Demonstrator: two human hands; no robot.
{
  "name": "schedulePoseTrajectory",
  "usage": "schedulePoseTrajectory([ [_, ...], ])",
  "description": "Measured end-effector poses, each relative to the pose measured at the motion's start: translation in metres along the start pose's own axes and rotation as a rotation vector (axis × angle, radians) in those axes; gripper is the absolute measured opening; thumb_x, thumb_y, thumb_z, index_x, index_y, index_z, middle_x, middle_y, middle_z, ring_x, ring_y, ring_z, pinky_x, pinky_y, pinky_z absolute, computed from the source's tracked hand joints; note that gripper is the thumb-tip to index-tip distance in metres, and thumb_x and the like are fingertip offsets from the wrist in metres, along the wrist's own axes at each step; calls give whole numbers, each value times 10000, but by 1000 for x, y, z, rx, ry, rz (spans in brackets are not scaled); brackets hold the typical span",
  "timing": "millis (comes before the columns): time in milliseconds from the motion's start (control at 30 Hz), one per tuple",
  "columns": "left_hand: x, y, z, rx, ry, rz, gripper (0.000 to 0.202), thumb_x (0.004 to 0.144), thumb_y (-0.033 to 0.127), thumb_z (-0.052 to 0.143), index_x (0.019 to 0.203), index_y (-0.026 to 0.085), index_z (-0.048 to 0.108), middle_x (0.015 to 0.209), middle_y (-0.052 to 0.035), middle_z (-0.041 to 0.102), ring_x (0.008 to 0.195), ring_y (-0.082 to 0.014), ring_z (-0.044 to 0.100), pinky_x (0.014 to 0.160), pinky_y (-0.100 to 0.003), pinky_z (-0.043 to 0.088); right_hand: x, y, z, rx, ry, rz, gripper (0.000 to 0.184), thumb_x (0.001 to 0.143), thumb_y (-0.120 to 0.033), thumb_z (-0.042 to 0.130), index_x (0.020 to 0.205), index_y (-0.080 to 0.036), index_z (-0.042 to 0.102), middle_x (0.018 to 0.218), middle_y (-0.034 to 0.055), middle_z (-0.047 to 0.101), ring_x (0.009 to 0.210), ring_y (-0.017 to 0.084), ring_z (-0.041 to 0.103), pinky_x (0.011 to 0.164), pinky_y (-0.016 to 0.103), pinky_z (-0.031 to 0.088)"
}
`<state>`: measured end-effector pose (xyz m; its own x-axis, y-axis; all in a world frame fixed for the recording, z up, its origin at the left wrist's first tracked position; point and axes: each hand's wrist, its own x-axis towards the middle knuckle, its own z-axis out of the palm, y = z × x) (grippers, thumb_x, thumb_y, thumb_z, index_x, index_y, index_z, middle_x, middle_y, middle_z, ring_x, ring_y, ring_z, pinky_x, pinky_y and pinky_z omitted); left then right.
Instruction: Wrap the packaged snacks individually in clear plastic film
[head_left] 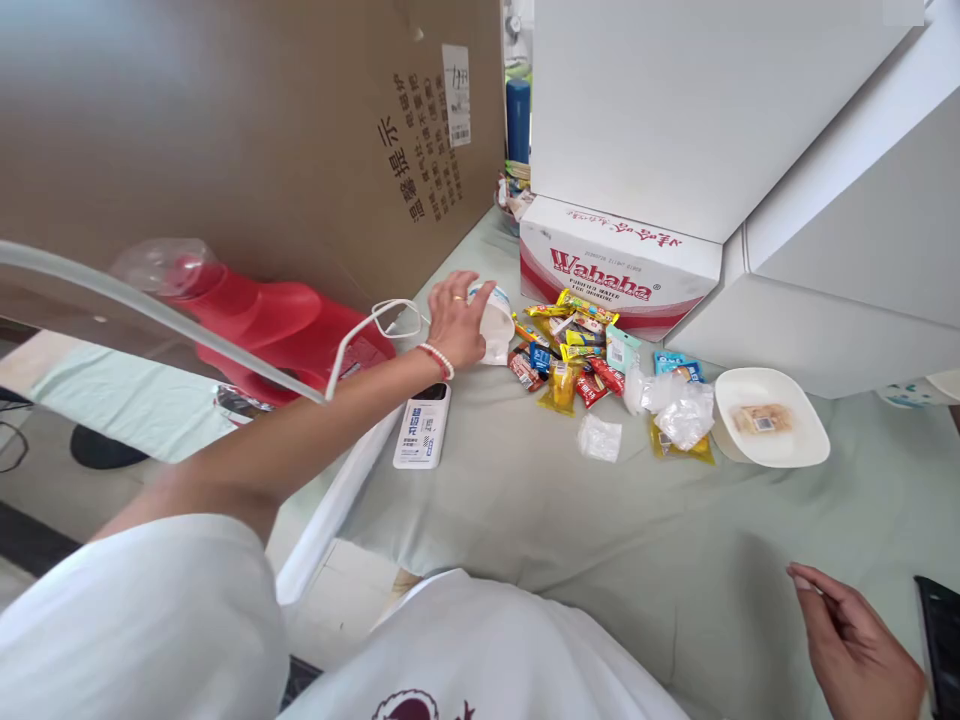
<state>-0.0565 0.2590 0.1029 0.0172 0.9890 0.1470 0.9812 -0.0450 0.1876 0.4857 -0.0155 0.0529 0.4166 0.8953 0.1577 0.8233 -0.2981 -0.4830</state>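
My left hand [459, 322] reaches out over the pale green cloth and is wrapped round a white cup [496, 328] lying tilted on its side. Just right of the cup lies a heap of several small snack packets [574, 350] in yellow, red and blue wrappers. My right hand [851, 640] rests low at the right on the cloth, fingers loosely curled and apart, holding nothing. A white power bank [422, 426] lies under my left wrist.
A Wahaha carton [622, 265] stands behind the snacks. A white plate [780, 445] holding one wrapped biscuit sits to the right. Crumpled clear wrappers [679, 410] lie beside it. A big cardboard box [262, 130], a red object [262, 320] and a dark phone [941, 630] are nearby.
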Motion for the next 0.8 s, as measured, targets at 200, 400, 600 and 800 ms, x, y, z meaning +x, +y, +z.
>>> schedulePoseTrajectory([
  [200, 58, -13, 22, -104, -241, -177, 993, 686, 249, 741, 1596, 230, 343, 1677, -199, 264, 1535, -418, 252, 1199, -544, 304, -4, -15, -2, 67, 6, 30, 432, 849, -598, 612, 1010, -241, 792, 1032, 71, 790, 842, 279, 731, 758, 384, 574],
  [400, 53, -20, 5, -271, -288, -264, 855, 652, 392, 794, 1441, 271, 487, 1207, -89, 652, 1178, -326, 566, 1041, -415, 465, 0, -48, 15, 278, 68, 53, 456, 861, -586, 636, 1009, -178, 776, 949, 99, 786, 814, 260, 734, 712, 346, 587],
  [600, -9, -1, -27, -651, -271, -149, 886, 678, 401, 718, 1498, 251, 418, 1114, -38, 652, 989, -237, 639, 935, -384, 533, 32, -189, 36, 496, -172, -507, 238, 976, -398, 598, 1018, -234, 765, 1044, 76, 762, 951, 219, 719, 865, 354, 581],
  [800, -88, 48, -42, -879, -421, 107, 1029, 606, 317, 728, 1573, 288, 378, 1531, -77, 493, 1285, -291, 573, 996, -357, 552, 55, -326, 80, 241, -527, -874, 397, 990, -264, 549, 1365, -167, 632, 1403, 145, 632, 1313, 266, 583, 1120, 436, 469],
])
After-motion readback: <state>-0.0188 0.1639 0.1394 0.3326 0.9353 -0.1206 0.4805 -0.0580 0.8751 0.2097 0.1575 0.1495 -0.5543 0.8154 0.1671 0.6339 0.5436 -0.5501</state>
